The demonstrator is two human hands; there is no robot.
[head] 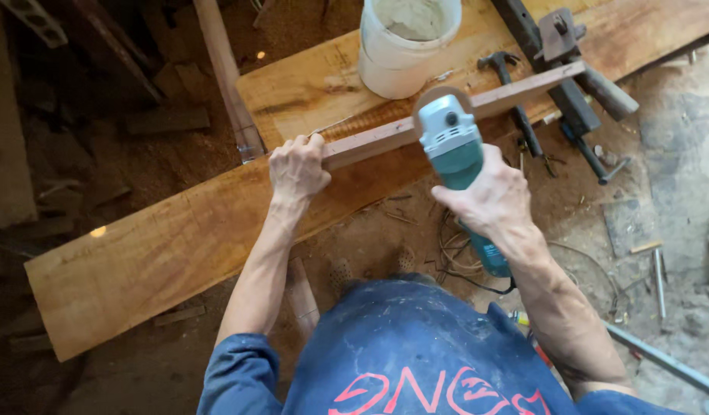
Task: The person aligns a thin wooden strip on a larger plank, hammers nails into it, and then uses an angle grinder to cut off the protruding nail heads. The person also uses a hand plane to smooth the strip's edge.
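My left hand (297,169) grips the near end of a narrow wooden strip (516,90) that lies along a wide plank (155,253). My right hand (489,201) holds a teal angle grinder (453,146) by its body. The grinder's disc end rests on the strip near its middle. The strip's far end sits under a metal clamp (560,34).
A white bucket (404,46) with grey paste stands on the plank behind the strip. A hammer (512,92) and metal bars lie at the right. Cables (454,253), sawdust and wood scraps cover the floor. A metal pipe (662,361) runs at the lower right.
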